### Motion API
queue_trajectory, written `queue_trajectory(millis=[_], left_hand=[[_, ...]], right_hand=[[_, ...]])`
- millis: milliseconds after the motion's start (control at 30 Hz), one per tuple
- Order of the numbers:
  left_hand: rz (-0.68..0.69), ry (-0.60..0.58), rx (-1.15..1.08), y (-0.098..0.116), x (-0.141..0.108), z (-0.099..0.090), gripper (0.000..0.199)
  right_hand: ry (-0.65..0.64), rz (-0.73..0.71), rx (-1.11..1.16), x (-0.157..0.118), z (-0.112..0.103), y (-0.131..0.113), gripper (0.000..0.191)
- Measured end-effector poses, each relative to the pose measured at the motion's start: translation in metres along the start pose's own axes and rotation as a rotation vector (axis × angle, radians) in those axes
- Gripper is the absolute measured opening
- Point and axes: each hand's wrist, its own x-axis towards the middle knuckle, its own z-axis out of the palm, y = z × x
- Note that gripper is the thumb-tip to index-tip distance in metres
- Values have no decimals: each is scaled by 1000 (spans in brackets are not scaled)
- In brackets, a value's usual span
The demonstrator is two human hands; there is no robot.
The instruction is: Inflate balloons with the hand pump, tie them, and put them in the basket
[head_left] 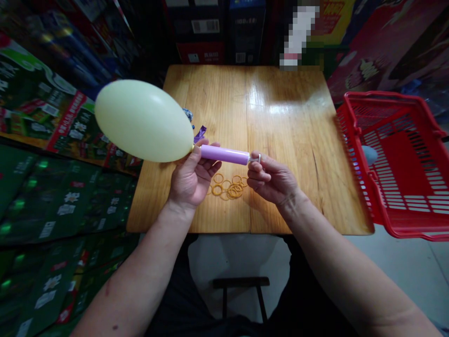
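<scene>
A pale yellow balloon (143,120), swollen with air, sits on the left end of a purple hand pump (224,154). My left hand (192,178) pinches the balloon's neck against the pump's tip, thumb on top. The pump's white handle (257,159) is between the fingers of my right hand (271,178), close up against the purple barrel. Beneath both hands, several tan rubber bands (233,189) lie on the wooden table (280,126). Behind my left hand lie a crumpled purple piece (200,134) and a blue patterned piece (188,113), partly hidden by the balloon.
A red basket (382,220) with a light blue round thing (369,154) stands at the table's right edge. Green cartons (63,201) are stacked on the left. Dark boxes (206,28) stand behind the table. A dark stool (241,282) is below its front edge.
</scene>
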Motion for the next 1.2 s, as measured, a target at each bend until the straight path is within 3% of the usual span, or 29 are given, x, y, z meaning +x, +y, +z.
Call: queue_trajectory(millis=[367,600,833,1200], left_hand=[[2,33,22,1,4,-3,27],[-6,35,5,0,-1,1,25],[-40,43,-29,-1,-2,4,23],[-75,38,-132,-2,1,3,18]], right_hand=[[-22,48,23,1,-1,1,11],[26,-56,-115,2,-2,4,35],[92,-130,-399,4,-5,12,38],[139,-174,-533,4,-1,12,31]])
